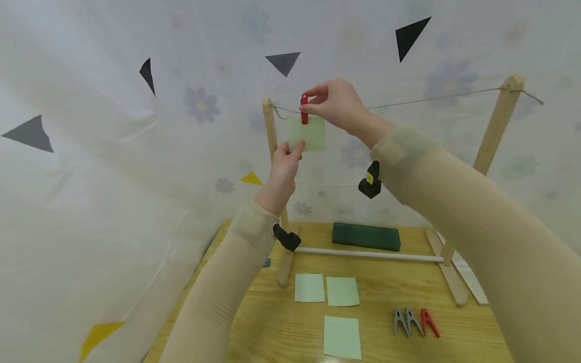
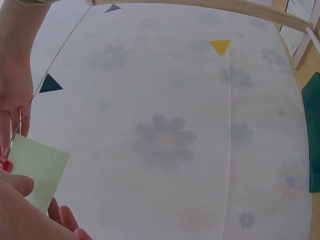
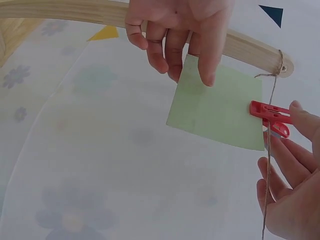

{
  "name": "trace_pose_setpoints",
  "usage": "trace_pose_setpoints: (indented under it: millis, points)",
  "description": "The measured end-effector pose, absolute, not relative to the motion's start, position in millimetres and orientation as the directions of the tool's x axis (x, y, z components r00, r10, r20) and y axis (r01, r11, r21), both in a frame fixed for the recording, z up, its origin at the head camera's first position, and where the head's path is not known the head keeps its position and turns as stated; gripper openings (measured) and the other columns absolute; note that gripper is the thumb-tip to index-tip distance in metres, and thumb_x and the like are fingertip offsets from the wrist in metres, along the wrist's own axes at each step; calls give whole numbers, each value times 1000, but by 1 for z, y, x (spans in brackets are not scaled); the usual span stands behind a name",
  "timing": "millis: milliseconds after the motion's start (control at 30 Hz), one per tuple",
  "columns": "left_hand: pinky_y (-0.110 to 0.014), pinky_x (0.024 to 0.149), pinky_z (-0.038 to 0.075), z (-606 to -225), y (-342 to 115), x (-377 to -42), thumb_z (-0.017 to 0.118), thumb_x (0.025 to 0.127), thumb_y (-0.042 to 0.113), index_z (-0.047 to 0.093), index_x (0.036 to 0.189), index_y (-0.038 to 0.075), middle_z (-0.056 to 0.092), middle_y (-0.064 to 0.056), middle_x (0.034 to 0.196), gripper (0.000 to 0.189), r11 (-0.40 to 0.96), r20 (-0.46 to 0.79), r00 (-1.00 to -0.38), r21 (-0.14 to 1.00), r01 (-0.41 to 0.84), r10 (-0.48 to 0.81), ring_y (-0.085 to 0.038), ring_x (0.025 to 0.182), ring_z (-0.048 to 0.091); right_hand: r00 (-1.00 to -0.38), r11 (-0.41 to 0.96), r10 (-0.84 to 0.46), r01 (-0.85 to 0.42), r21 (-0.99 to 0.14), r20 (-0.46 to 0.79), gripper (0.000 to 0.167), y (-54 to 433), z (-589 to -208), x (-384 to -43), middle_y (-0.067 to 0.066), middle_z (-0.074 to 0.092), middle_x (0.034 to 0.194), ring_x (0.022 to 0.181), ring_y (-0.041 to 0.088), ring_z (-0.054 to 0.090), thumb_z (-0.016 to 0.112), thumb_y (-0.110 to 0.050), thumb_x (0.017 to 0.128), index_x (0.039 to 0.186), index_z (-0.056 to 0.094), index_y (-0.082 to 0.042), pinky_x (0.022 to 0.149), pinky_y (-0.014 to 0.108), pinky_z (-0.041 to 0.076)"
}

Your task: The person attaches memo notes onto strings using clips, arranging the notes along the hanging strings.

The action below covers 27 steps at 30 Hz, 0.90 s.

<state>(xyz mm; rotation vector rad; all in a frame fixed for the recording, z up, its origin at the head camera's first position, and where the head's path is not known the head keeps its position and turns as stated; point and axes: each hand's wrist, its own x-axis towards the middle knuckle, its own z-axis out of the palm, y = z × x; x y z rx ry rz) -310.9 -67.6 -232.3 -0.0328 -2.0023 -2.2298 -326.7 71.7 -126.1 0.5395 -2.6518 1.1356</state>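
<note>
A light green square paper (image 1: 315, 135) hangs upright at the twine (image 1: 431, 99), near the left wooden post (image 1: 270, 126). My left hand (image 1: 285, 169) pinches its lower left part, with the thumb on the near face and the fingers behind, as the right wrist view shows. My right hand (image 1: 341, 105) pinches the handle end of a red clothespin (image 1: 304, 115) between thumb and fingers. In the right wrist view the clothespin (image 3: 270, 112) lies across the twine and over the paper's top edge. The left wrist view shows the clothespin only in part.
Several more things lie on the wooden table: green papers (image 1: 309, 288) in front of the frame, two grey clothespins (image 1: 410, 320) and another red clothespin (image 1: 428, 321) at the right. A dark green case (image 1: 365, 237) stands behind the white crossbar (image 1: 367, 254). The right post (image 1: 497, 126) bears the twine's other end.
</note>
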Motion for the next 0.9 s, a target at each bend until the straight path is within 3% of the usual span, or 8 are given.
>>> trace_pose_setpoints:
  millis: [100, 200, 333, 900]
  points:
    - [-46, 114, 26, -239, -67, -312, 57, 102, 24, 55, 132, -2, 49, 1, 103, 39, -101, 100, -991, 989, 109, -91, -16, 100, 44, -914, 641, -248, -403, -653, 320, 57, 75, -126, -326, 7, 64, 135, 130, 18, 54, 67, -33, 95, 146, 51, -15, 106, 33, 46]
    - [-52, 117, 23, -245, -67, -313, 57, 102, 26, 54, 132, 0, 53, -3, 119, 40, -100, 71, -995, 992, 78, -76, -17, 106, 48, -905, 649, -247, -419, -635, 346, 58, 81, -124, -322, 7, 63, 137, 131, 19, 54, 65, -33, 96, 148, 47, -16, 105, 34, 47]
    - [-52, 117, 26, -252, -68, -314, 57, 102, 25, 54, 134, 2, 52, -12, 134, 39, -81, 70, -995, 994, 76, -69, -22, 112, 51, -888, 650, -236, -447, -615, 395, 57, 91, -118, -315, 6, 64, 135, 123, 21, 59, 65, -34, 96, 148, 48, -18, 98, 33, 50]
    - [-51, 116, 29, -286, -83, -303, 57, 102, 26, 54, 137, 7, 52, -13, 139, 40, 51, 51, -999, 997, 51, 14, -31, 125, 52, -807, 595, -313, -578, -558, 501, 48, 129, -136, -281, 10, 69, 122, 107, 23, 65, 69, -28, 94, 139, 58, -18, 94, 30, 53]
